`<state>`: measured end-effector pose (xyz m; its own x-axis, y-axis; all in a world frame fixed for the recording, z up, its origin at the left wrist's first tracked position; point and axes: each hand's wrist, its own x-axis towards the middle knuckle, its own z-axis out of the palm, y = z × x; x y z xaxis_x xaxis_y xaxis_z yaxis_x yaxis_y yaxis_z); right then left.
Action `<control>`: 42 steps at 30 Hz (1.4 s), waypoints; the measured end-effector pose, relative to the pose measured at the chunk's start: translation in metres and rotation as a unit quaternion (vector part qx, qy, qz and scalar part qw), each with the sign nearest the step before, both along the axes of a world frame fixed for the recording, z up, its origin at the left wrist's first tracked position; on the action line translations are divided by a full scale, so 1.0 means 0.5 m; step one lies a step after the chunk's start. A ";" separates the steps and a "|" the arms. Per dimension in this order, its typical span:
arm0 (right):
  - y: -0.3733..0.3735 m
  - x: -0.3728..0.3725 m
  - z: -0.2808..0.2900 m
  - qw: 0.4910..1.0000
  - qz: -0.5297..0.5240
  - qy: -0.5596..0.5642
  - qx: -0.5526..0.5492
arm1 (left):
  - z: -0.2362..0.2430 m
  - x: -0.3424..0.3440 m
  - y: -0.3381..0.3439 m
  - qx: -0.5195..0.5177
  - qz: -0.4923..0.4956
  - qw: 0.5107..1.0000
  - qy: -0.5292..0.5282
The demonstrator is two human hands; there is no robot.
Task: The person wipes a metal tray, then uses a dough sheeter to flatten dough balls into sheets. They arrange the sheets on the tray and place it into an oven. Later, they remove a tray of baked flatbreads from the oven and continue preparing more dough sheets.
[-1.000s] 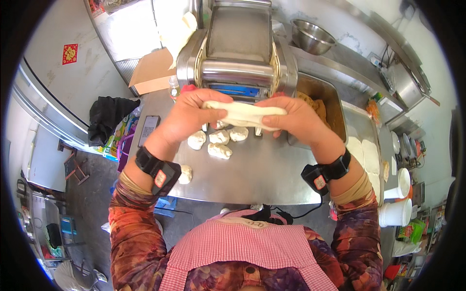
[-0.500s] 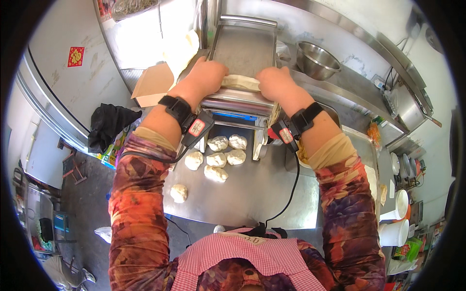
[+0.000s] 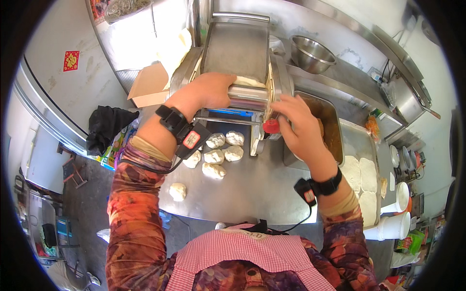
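Dough strip now lies along back of steel roller on dough sheeter; second ago I held it stretched between both hands in front. My left hand stays over strip's left end, fingers bunched, tips hidden: cannot tell if pinching. My right hand, at strip's other end half second ago, has dropped beside red knob, fingers loosely spread. Dough balls unmoved on steel surface.
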<state>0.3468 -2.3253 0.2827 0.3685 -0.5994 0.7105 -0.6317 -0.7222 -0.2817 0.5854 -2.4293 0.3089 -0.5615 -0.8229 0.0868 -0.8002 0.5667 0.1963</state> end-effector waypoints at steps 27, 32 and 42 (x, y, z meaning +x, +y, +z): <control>-0.007 0.058 -0.279 0.886 0.018 -0.130 0.445 | -0.430 -0.022 -0.015 0.366 0.035 0.263 0.892; -0.094 0.105 -0.324 0.669 0.051 -0.490 0.557 | -0.421 -0.021 0.080 0.319 0.078 0.358 0.874; -0.041 0.113 -0.315 0.560 0.277 -0.563 0.541 | -0.376 0.026 0.246 0.316 0.102 0.471 0.817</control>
